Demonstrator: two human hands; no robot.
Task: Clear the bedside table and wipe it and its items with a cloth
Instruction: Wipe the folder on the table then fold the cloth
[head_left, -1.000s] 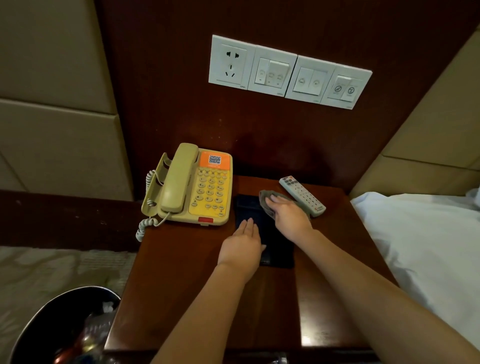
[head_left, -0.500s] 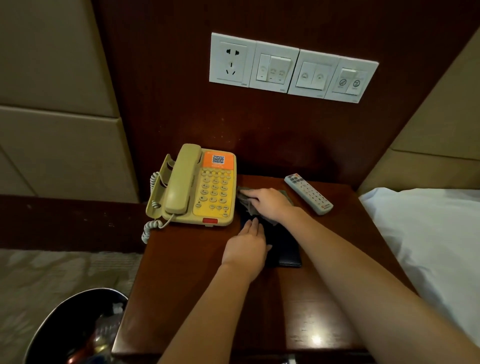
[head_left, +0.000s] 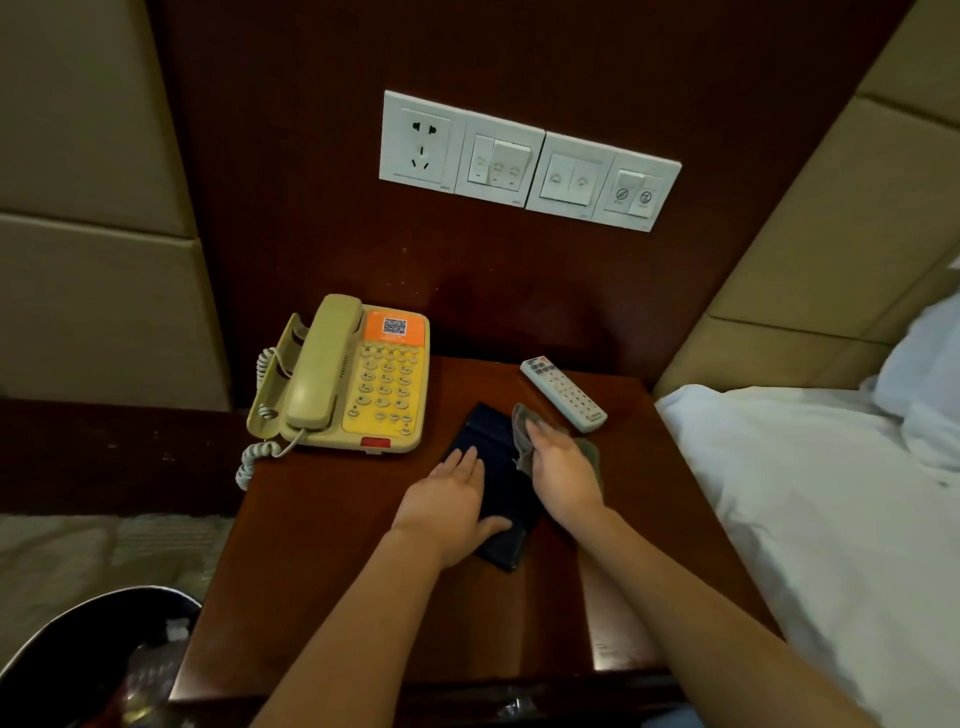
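We noted left hand (head_left: 451, 506) flat, fingers spread, pinning dark folder (head_left: 496, 480) mid bedside table (head_left: 332, 561), right hand (head_left: 563, 473) palm-down gripping grey cloth (head_left: 524, 434) on it, folder's long axis running near-to-far, tilted leftward away from us
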